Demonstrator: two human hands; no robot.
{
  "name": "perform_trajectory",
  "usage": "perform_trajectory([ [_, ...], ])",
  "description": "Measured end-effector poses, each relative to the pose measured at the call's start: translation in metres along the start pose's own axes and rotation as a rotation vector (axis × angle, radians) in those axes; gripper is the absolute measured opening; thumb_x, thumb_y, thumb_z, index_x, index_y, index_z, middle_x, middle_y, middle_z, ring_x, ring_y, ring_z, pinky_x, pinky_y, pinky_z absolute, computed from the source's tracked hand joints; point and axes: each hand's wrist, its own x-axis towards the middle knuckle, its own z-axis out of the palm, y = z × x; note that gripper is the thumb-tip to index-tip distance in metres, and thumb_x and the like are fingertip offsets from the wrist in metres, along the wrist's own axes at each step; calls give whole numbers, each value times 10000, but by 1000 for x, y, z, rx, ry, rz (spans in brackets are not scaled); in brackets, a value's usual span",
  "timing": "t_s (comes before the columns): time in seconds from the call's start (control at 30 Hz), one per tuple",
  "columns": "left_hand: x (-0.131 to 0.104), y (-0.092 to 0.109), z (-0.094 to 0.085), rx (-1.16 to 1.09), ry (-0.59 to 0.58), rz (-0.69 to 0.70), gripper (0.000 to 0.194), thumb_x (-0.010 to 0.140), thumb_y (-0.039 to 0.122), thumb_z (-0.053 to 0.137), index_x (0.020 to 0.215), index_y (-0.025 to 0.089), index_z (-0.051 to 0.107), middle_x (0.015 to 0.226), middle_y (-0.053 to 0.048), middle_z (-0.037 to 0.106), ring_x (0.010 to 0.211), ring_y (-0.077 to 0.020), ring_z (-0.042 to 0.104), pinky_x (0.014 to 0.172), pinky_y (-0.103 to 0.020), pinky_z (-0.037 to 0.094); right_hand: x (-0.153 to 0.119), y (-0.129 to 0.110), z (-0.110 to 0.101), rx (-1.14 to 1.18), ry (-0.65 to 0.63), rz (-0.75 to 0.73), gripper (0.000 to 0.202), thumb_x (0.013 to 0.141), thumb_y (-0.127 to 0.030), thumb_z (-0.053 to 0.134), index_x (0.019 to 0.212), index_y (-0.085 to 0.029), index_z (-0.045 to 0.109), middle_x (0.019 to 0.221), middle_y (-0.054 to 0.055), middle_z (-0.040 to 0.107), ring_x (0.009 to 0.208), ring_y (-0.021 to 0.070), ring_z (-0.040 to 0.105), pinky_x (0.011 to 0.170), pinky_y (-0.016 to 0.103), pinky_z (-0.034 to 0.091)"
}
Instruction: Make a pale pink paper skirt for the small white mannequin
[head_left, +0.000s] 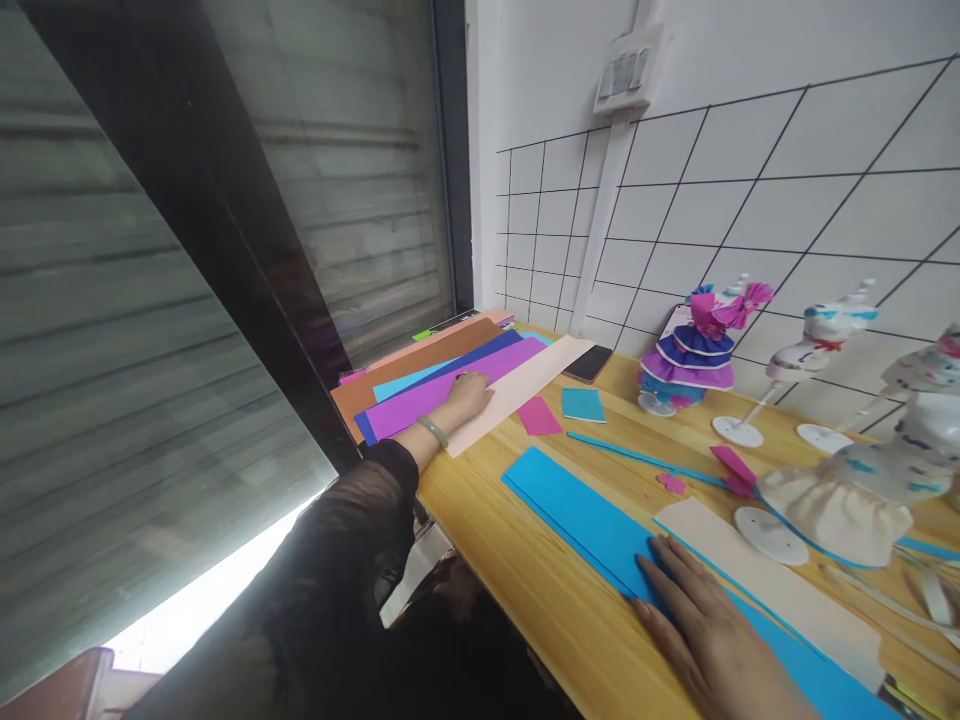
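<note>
My left hand [469, 396], with a bracelet at the wrist, reaches over the far pile of coloured sheets. It touches the pile where a purple sheet [405, 401] meets a cream sheet [517, 387]; its fingers are curled, and whatever they hold is too small to make out. Brown [427, 362] and dark blue sheets lie under the purple one. My right hand [697, 620] rests with its fingers spread on a long folded blue strip [577, 505]. Another cream piece [772, 575] lies beside that strip.
Small dress forms stand at the right, one in a layered paper dress [688, 358], another lying in a cream skirt [832, 505]. A phone [588, 363], pink [539, 416] and teal pieces [583, 405] and a thin blue strip [645, 459] lie mid-table. Glass borders the left.
</note>
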Motion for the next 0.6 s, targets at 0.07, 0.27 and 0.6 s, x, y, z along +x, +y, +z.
perform_trajectory([
  [0.07,6,-18,-5,42,22,-58,380,933,372,586,1250,163,575,1267,-114,591,1088,-230,609,914,-450,537,-1,0,1,10,-7,9,623,975,-564,382,1199,-94,723,1368,216,605,1280,400,553,991,585,524],
  [0.27,18,-57,-13,129,-32,-140,385,931,374,589,1252,162,571,1254,-108,597,1076,-228,615,901,-448,542,2,0,1,-11,33,-7,613,978,-556,383,1154,-95,747,1325,230,633,1227,411,595,940,583,557],
  [0.6,47,-75,-20,154,-140,-181,491,849,480,660,1204,143,619,1281,-148,616,1203,-318,575,1018,-495,452,19,-23,-30,62,-70,0,431,988,-396,492,1209,-101,715,1351,197,626,1334,367,506,1073,572,456],
])
